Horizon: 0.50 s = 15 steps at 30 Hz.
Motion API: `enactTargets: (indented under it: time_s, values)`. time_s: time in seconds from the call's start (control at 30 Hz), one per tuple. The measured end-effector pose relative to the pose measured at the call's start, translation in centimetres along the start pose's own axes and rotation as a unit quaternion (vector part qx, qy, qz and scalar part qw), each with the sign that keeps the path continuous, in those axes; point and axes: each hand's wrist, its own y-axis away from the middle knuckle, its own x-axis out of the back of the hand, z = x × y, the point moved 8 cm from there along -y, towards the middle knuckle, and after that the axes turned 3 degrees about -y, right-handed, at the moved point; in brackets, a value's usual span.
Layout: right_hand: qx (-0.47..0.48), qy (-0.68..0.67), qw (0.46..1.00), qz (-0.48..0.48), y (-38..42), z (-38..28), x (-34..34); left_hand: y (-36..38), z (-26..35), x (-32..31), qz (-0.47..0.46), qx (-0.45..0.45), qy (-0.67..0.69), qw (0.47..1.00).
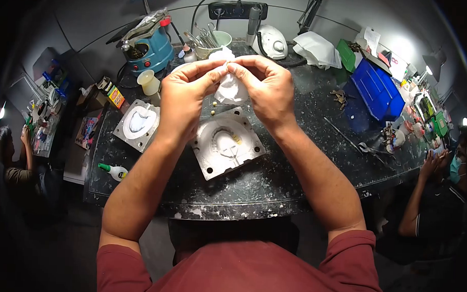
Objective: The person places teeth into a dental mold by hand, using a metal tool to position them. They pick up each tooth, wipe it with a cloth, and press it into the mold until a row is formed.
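Observation:
Both my hands are raised over the bench, pinching a crumpled, thin white sheet (231,91) between thumbs and fingertips. My left hand (185,95) grips its left side and my right hand (272,93) its right, with the thumb tips almost together. Part of the sheet sticks up above the fingers and part hangs below them. Just under it, a square metal mould half (203,164) with a horseshoe-shaped recess lies on the bench. To its left, partly behind my left forearm, rests a second metal mould half (123,128). Small yellowish beads (213,113) sit near the first half's back edge.
A green-capped bottle (118,173) lies near the front left. A teal machine (149,53), a tool cup (223,39) and a white control unit (271,43) line the back. A blue bin (378,89) and metal tools (347,137) are rightward. People work at both sides.

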Motion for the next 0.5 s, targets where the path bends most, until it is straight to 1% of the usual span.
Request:
enactTargets:
  time_s: [0.03,0.07,0.1,0.17,0.2,0.37,0.43,0.47,0.5]
  values:
    - [-0.002,-0.007,1.000,0.002,-0.2,0.4,-0.2,-0.6,-0.9,0.4,0.003,0.012,0.005,1.000]
    - [-0.029,0.001,1.000,-0.007,-0.3,0.8,-0.3,-0.8,-1.3,0.7,0.004,0.010,0.004,1.000]
    - [-0.028,0.000,1.000,-0.009,-0.5,0.9,-0.3,-1.0,-1.6,1.0,0.014,0.012,0.022,1.000]
    - [-0.050,-0.070,0.996,-0.039,-0.7,1.8,-0.8,-1.1,-2.0,1.4,0.026,0.015,0.040,0.999]
    - [-0.064,-0.083,0.993,-0.045,-0.8,2.1,-0.9,-1.1,-2.1,1.5,0.026,0.020,0.041,0.999]
    - [-0.050,-0.074,0.994,-0.058,-0.4,1.8,-1.0,-1.2,-3.4,2.1,0.032,0.048,0.057,0.997]
    - [-0.046,-0.079,0.994,-0.055,-0.2,1.9,-1.2,-1.2,-3.3,2.0,0.016,0.016,0.030,0.999]
    - [-0.034,-0.074,0.996,-0.039,-0.1,1.8,-1.0,-1.1,-3.3,2.0,0.016,0.017,0.030,0.999]
    - [-0.022,-0.069,0.997,-0.022,0.0,1.7,-0.7,-1.0,-2.9,1.9,0.009,-0.003,0.000,1.000]
